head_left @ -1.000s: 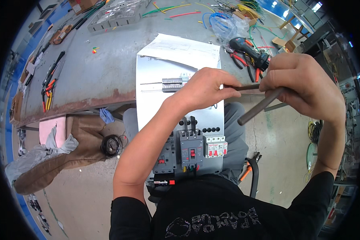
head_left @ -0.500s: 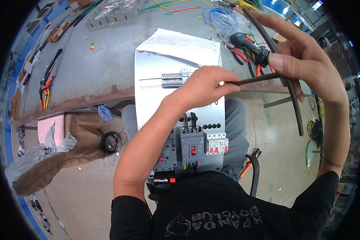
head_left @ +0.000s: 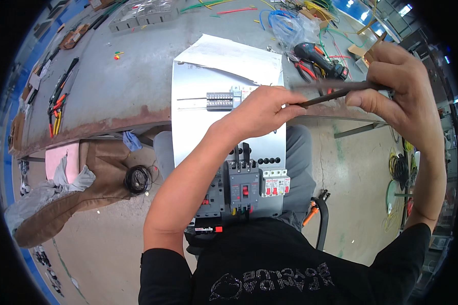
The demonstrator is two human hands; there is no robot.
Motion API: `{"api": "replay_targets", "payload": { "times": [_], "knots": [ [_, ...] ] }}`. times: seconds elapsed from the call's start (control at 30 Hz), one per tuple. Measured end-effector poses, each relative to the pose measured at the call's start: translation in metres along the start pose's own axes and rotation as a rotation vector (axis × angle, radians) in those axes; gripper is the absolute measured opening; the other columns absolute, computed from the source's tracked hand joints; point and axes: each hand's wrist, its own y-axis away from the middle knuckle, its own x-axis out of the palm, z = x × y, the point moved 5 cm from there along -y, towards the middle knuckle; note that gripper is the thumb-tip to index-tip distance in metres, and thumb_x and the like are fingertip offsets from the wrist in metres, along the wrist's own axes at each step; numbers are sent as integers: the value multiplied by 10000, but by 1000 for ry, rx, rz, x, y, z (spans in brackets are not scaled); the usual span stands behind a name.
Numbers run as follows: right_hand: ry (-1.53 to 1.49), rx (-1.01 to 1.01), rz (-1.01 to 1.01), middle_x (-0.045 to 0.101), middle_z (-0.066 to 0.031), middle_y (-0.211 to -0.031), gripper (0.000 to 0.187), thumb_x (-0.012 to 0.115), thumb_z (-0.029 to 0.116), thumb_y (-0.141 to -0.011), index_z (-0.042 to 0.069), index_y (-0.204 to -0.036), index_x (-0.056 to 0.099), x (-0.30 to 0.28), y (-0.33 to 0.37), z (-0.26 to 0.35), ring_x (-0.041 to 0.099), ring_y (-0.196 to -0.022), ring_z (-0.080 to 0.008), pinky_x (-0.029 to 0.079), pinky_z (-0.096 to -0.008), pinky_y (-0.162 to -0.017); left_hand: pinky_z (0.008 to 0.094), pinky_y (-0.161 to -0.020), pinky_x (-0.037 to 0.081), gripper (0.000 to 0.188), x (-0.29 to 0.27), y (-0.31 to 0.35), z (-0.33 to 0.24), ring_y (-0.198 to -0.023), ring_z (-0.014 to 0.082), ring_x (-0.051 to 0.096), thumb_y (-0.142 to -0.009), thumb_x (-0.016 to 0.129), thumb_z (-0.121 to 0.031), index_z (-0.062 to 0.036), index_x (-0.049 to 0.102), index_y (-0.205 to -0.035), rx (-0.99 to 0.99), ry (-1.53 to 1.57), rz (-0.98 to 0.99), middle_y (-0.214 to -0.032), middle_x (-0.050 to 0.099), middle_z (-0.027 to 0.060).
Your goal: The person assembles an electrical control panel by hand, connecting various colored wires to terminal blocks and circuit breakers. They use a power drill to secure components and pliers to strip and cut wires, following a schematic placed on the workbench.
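My left hand (head_left: 269,109) reaches across the mounting plate (head_left: 188,137) and pinches the end of a dark, cable-like length (head_left: 323,98) between thumb and fingers. To the right, my raised right hand (head_left: 404,94) is closed round dark material of the same look. A blurred dark stretch runs leftward from that hand, just above the pinched piece. Whether both are one piece I cannot tell. Below my left forearm, the plate on my lap carries a grey circuit breaker (head_left: 244,187), small white breakers with red switches (head_left: 275,184) and, higher up, a terminal block (head_left: 219,101).
Papers (head_left: 231,58) lie over the plate's far end, against the metal bench (head_left: 112,96). A cordless drill (head_left: 318,58) and red-handled pliers (head_left: 305,71) rest at the right. Screwdrivers and pliers (head_left: 58,109) lie at the left. A black wire coil (head_left: 138,180) is below the bench.
The long dark piece in my right hand has swung from steeply slanted to nearly level, its end now pointing left. My right hand has turned and shifted slightly right; my left hand stays put.
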Motion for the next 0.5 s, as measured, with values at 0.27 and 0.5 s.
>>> {"api": "replay_targets", "payload": {
  "times": [0.27,0.5],
  "knots": [
    [-604,-213,207,645,-58,-780,408,848,347,-923,-36,-1052,797,14,-20,-2,562,-633,-134,408,-286,-574,419,-769,528,239,4,-1,1,-837,322,668,-1023,691,-233,-68,756,-1183,2,25,31,-916,712,165],
    [-1344,17,358,769,-178,-916,421,829,290,-901,-75,-1108,791,48,-31,9,707,-639,-207,583,-291,-656,409,-775,556,215,6,3,3,-841,338,715,-1019,694,-195,-71,765,-1179,-100,90,34,-958,762,181]
  ]
}}
